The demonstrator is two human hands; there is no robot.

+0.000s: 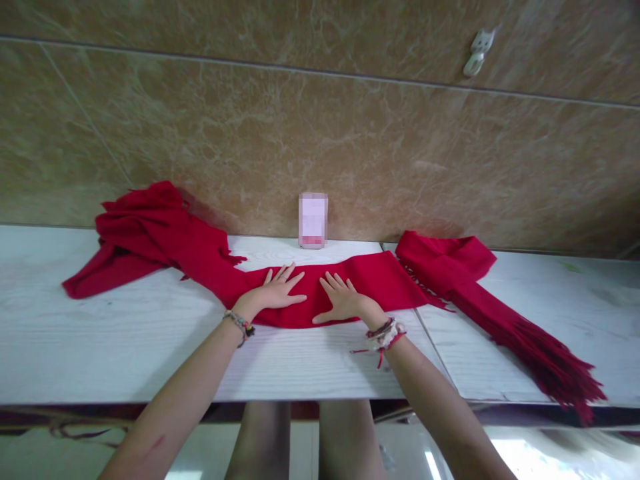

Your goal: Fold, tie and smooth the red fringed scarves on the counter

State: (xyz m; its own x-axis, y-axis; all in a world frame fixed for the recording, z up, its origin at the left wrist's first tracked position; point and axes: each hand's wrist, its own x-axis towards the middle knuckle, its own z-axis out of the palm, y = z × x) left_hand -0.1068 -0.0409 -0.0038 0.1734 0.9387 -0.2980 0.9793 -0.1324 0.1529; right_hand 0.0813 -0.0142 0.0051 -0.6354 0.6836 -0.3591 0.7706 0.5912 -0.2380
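Note:
A red scarf (370, 277) lies stretched along the white tabletop, its middle part flat. My left hand (277, 290) rests palm down on that flat part, fingers spread, a ring on one finger. Beside it my right hand (343, 300) also presses flat on the cloth, fingers apart. To the left the red cloth rises into a crumpled heap (150, 230). On the right, past a short fringe, lies another red scarf piece (480, 293), bent at its top, with a long fringe reaching the table's front edge. Whether all the cloth is one piece I cannot tell.
A phone (313, 221) with a blurred screen leans upright against the brown tiled wall (350, 147) behind the table. A small white cat-shaped hook (479, 52) is fixed to the wall at upper right. The white table (125, 347) has a seam right of my hands.

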